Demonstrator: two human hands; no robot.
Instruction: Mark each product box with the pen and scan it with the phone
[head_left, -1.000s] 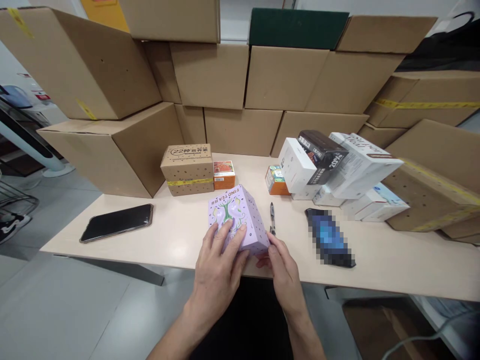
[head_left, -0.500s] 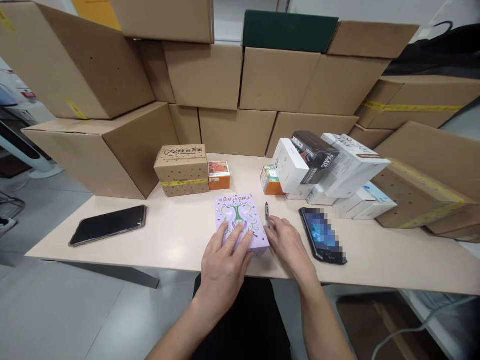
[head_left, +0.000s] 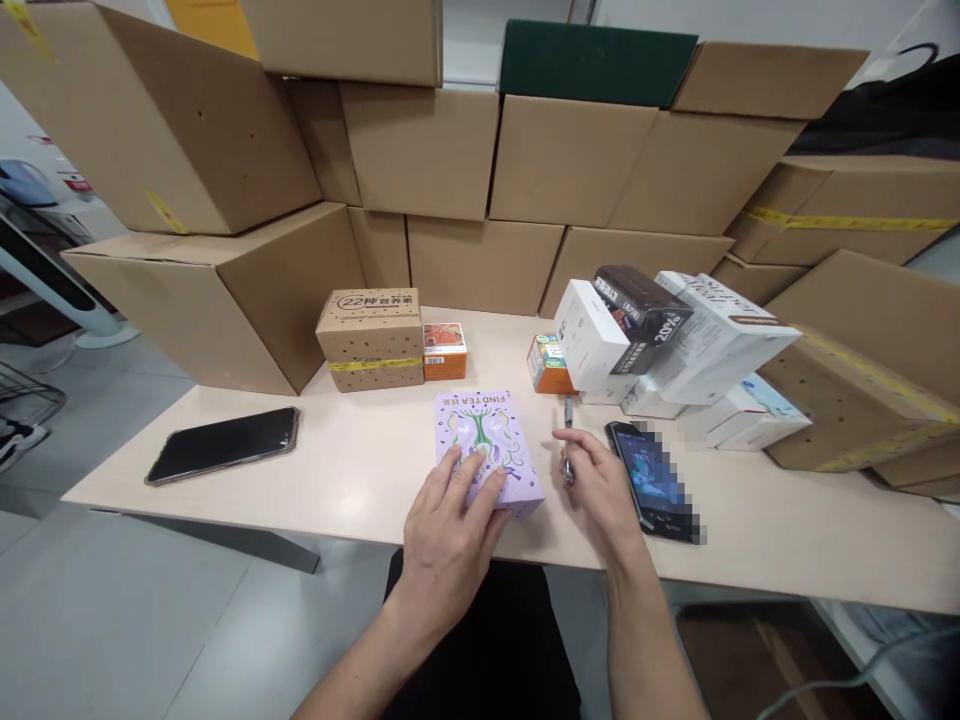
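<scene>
A lilac tea box [head_left: 489, 435] with "FIND TEA" lettering and a green and purple pattern lies on the table in front of me. My left hand [head_left: 454, 510] holds it down, fingers spread over the near part of its top and thumb at the near edge. To the right of the box, my right hand [head_left: 596, 480] is closed on a slim grey, pen-like tool [head_left: 568, 412]; its exact kind is not clear. One end points away from me and a shiny end shows below the fingers. The tool is apart from the tea box.
A black phone [head_left: 225, 445] lies at left, and a handheld device [head_left: 649, 480] lies beside my right hand. Behind stand a brown carton [head_left: 371, 335], an orange box [head_left: 445, 352] and a pile of small boxes [head_left: 720, 335]. Large cardboard boxes [head_left: 480, 265] wall the back.
My right hand has moved right, away from the tea box's side, taking the pen-like tool with it. My left hand stays on the tea box. The view has shifted slightly.
</scene>
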